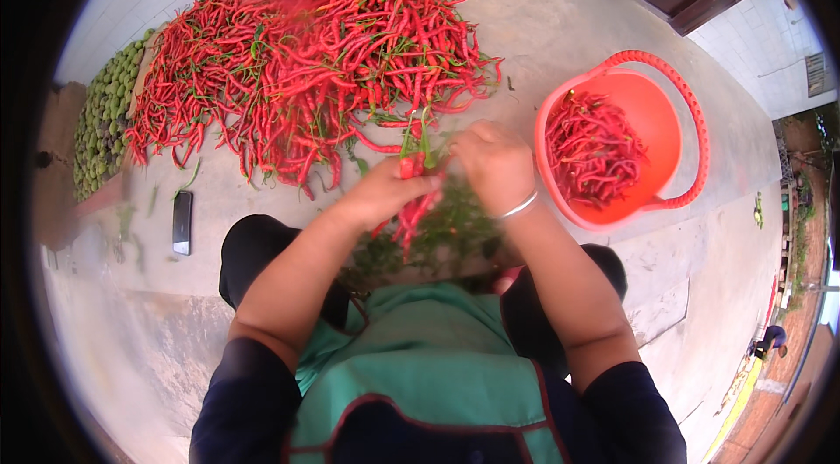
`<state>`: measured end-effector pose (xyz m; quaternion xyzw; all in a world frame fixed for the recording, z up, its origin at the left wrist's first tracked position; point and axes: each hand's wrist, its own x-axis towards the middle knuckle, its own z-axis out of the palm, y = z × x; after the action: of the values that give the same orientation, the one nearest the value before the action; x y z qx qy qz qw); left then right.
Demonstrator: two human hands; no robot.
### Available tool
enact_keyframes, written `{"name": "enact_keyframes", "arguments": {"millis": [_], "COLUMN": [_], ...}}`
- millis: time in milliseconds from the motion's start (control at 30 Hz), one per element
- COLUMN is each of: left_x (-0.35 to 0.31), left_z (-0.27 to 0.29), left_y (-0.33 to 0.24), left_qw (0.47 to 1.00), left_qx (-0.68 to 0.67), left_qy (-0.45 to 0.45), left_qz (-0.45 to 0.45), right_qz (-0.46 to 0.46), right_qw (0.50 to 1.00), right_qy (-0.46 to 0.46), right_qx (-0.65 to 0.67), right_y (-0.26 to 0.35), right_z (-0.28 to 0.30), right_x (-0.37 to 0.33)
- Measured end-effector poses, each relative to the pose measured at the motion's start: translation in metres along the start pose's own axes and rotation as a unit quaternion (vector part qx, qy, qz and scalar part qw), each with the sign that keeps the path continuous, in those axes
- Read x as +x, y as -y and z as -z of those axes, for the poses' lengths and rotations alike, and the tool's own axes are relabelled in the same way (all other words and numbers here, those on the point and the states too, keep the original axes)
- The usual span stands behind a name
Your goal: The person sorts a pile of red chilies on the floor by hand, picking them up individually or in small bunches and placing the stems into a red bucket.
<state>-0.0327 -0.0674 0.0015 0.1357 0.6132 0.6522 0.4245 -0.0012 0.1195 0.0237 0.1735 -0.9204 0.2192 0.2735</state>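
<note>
My left hand [383, 191] is closed around a small bunch of red chili peppers [409, 221]. Their green stems [426, 144] point up and away from me, and the red tips hang below the fingers. Close by on the right, my right hand [497, 165] has its fingers drawn together at the stem side of the bunch. Motion blurs those fingertips, and whatever they pinch is hidden. A large heap of red chilies [332, 52] with green stems covers the floor ahead. Between my knees, below both hands, lies a blurred scatter of green stems [459, 232].
An orange-red basket [669, 127] with a looped handle stands at the right, partly filled with red chilies [595, 149]. A dark phone [182, 223] lies on the concrete at left. Green rounded produce [105, 123] is heaped at far left. A distant person [772, 340] shows at far right.
</note>
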Motion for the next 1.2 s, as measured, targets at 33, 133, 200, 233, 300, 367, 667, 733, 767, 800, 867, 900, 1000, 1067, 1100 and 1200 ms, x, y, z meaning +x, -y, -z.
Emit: {"name": "enact_keyframes", "arguments": {"millis": [33, 133, 200, 233, 300, 367, 667, 733, 767, 800, 867, 900, 1000, 1067, 1100, 1200], "left_x": [-0.003, -0.009, -0.01, -0.011, -0.011, -0.009, -0.003, -0.005, -0.006, -0.006, -0.007, -0.007, -0.003, -0.004, -0.004, 0.002], "left_z": [0.0, 0.006, 0.007, 0.006, 0.007, 0.007, -0.005, 0.001, 0.004, 0.005, 0.005, 0.005, 0.006, 0.003, 0.002, 0.01], "left_y": [-0.004, -0.008, -0.01, -0.011, -0.011, -0.01, -0.001, -0.002, -0.003, -0.004, -0.008, -0.009, 0.0, -0.001, -0.003, 0.0], "left_qw": [1.0, 0.999, 0.998, 0.998, 0.998, 0.99, 0.994, 0.99, 0.988, 0.985, 0.979, 0.975, 0.986, 0.995, 0.996, 0.997], "left_qx": [0.009, 0.038, 0.035, 0.025, 0.054, 0.128, 0.086, 0.113, 0.125, 0.137, 0.161, 0.173, 0.112, 0.028, -0.014, -0.029], "left_qy": [-0.001, 0.025, 0.044, 0.049, 0.039, 0.012, 0.041, 0.069, 0.085, 0.1, 0.127, 0.139, 0.118, 0.084, 0.066, 0.027], "left_qz": [0.002, 0.007, 0.006, 0.005, -0.014, -0.051, 0.055, 0.04, 0.032, 0.024, 0.017, 0.014, 0.027, 0.053, 0.065, 0.071], "right_qz": [-0.018, -0.263, -0.384, -0.397, -0.421, -0.449, -0.162, -0.328, -0.401, -0.398, -0.388, -0.391, -0.312, -0.111, -0.185, -0.343], "right_qw": [1.0, 0.919, 0.794, 0.748, 0.695, 0.695, 0.979, 0.872, 0.785, 0.757, 0.694, 0.712, 0.863, 0.99, 0.971, 0.873], "right_qy": [-0.001, 0.175, 0.238, 0.218, 0.197, 0.202, 0.075, 0.159, 0.196, 0.207, 0.229, 0.242, 0.211, 0.072, 0.083, 0.152], "right_qx": [0.015, 0.234, 0.406, 0.485, 0.548, 0.525, 0.094, 0.326, 0.43, 0.475, 0.562, 0.53, 0.337, 0.045, 0.127, 0.311], "right_y": [-0.005, -0.001, 0.003, 0.003, 0.005, 0.005, 0.009, 0.006, 0.004, 0.003, 0.001, 0.001, 0.002, 0.004, 0.007, 0.012], "right_z": [-0.003, 0.009, 0.012, 0.008, 0.004, 0.003, -0.007, -0.003, -0.001, -0.003, -0.008, -0.007, -0.005, -0.011, -0.007, 0.004], "right_x": [-0.003, 0.002, 0.001, -0.002, -0.002, -0.002, -0.005, -0.004, -0.004, -0.006, -0.009, -0.008, -0.006, -0.006, -0.003, 0.001]}}
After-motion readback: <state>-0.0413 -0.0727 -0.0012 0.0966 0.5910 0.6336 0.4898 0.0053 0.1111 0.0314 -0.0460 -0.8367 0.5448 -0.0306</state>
